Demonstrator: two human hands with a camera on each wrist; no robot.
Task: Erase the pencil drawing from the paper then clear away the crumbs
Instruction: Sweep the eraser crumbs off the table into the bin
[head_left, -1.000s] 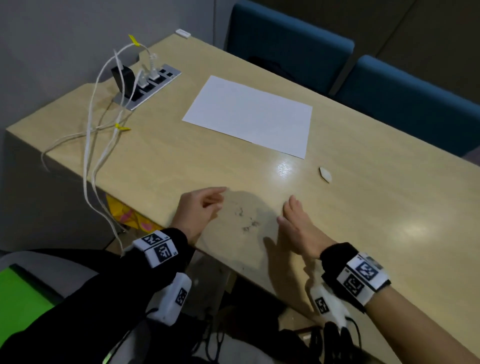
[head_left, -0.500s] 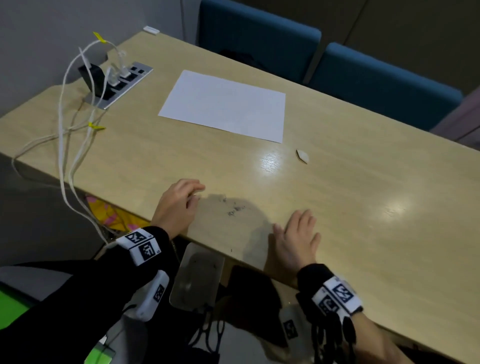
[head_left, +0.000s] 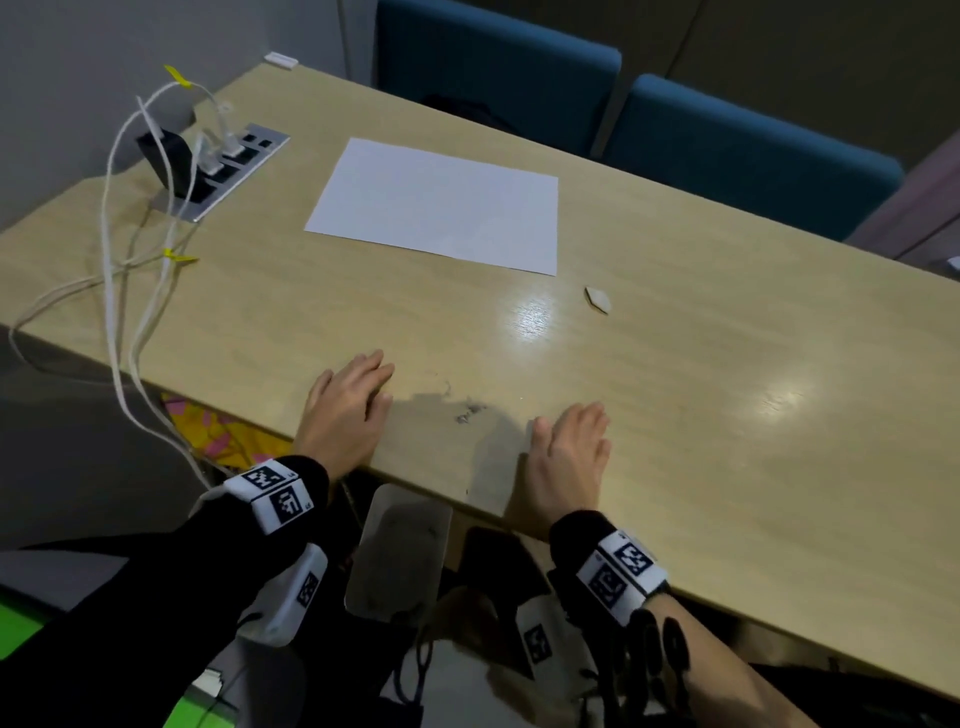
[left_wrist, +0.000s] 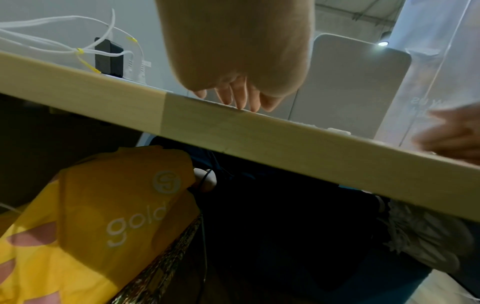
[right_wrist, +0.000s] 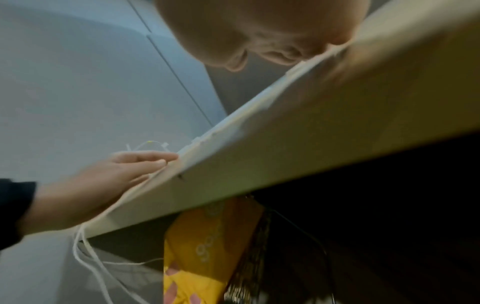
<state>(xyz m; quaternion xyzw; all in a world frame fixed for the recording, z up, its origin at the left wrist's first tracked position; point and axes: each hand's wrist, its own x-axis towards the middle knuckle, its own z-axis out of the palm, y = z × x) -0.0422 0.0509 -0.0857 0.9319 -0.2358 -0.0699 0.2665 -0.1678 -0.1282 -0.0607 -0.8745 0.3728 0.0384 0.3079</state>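
two hands lie flat at the near edge of the worktop — the left hand with fingers straight and relaxed, holding nothing. just right of it sit the dark crumbs, between both hands. the right hand is likewise flat, its grip empty. farther back lies the paper, blank — the eraser near its right corner.

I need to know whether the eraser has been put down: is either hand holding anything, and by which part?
Nothing is held. The left hand and right hand lie flat on the table beside the crumbs; the eraser lies apart.
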